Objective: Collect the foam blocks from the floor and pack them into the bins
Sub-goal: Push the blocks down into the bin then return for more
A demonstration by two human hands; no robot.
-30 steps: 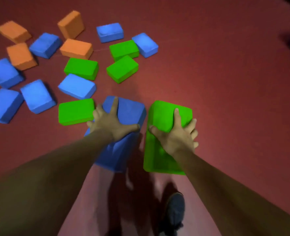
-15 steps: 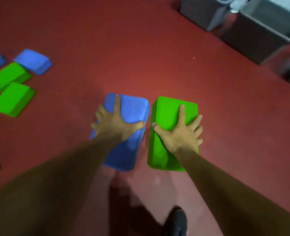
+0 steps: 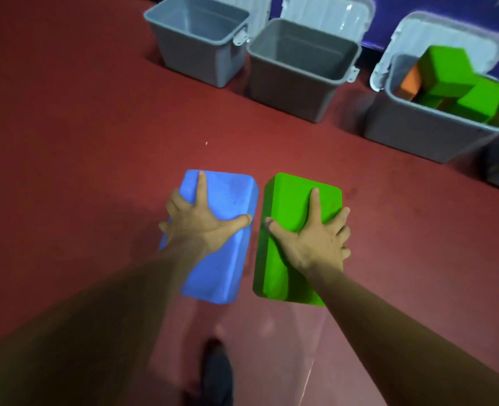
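- Both blocks are being carried up to a row of bins that was showing only partly at the upper right half a second ago, and the loose blocks on the floor at the left are no longer showing.
- The left hand is grasping the blue rectangular foam block from above. The thumb is hooking over the inner long edge, the outer fingers are wrapping the outer edge, and the index finger is lying straight along the top.
- The right hand is clasping the green rectangular foam block in the mirrored way.
- The two blocks are hanging side by side, close but apart, over the red carpeted floor, short of the bins.
- Ahead, the left grey plastic bin and the middle grey plastic bin are standing open, with no blocks showing inside.
- The right grey plastic bin is already holding green foam blocks and an orange foam block, heaped to its rim.
- Heading for the middle bin looks the sounder choice, since it is lying almost straight ahead and appears to have room.
- Each grip is spanning the block's full width, so slipping seems the main risk; keeping the blocks level should help.
- Lowering them one at a time, flat against a wall, should be leaving space for later blocks.
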